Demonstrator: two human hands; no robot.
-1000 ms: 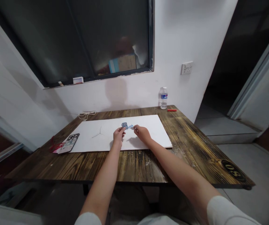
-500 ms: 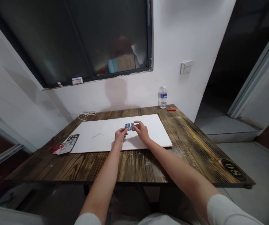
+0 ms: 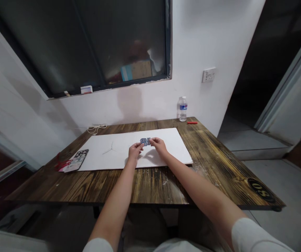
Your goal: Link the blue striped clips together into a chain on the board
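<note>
A small flat blue-and-grey piece with block-like markings (image 3: 145,141) is held up over the white board (image 3: 124,140); its exact kind is too small to make out. My left hand (image 3: 135,151) pinches its left end between thumb and fingers. At the right end, my right hand (image 3: 159,145) has its thumb and fingertips closed on the edge. Both hands hover above the board, and a shadow falls on it below them. To the left, a thin dark three-armed mark or wire (image 3: 111,149) shows on the board; I cannot tell which.
A patterned phone or phone case (image 3: 77,160) lies at the board's left edge beside a red item (image 3: 63,164). A pale coiled cord (image 3: 97,128), a water bottle (image 3: 183,109) and a red pen-like stick (image 3: 192,123) lie or stand along the back of the wooden table (image 3: 213,157).
My right hand's raised fingers have come down and closed on the right end of the blue-and-grey piece. The left hand keeps its grip with barely any movement.
</note>
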